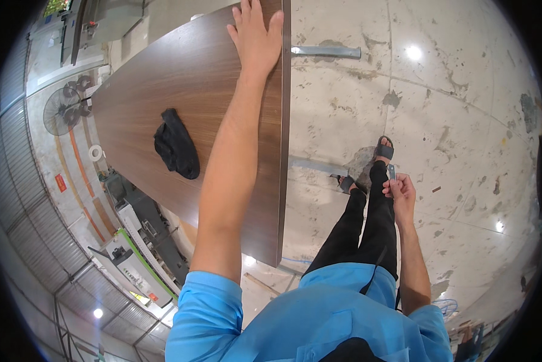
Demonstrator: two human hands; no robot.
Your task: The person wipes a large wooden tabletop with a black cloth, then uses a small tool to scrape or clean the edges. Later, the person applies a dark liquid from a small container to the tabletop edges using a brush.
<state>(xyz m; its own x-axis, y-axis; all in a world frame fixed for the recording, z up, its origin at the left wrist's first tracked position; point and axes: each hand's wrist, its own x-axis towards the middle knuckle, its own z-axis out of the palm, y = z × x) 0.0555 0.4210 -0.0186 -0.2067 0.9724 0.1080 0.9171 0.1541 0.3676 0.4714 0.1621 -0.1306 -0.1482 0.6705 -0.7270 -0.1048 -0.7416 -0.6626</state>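
Note:
My left hand (256,39) lies flat with fingers spread on the dark brown wood-grain board (223,66), near its right edge at the far end. That arm stretches across the board. Off the board's right side, my right hand (403,192) is closed with thumb and fingers on a small flat grey tool (392,172). The tool points away from me; its exact kind is too small to make out. A crumpled black cloth item (177,145) rests on the board, left of my left forearm.
Grey metal feet (326,52) stick out from under the board's right side over the stained concrete floor (452,90). My sandalled feet (384,149) stand there. To the left are a fan (66,111), a white tape roll (95,153) and a white-and-green machine (135,268).

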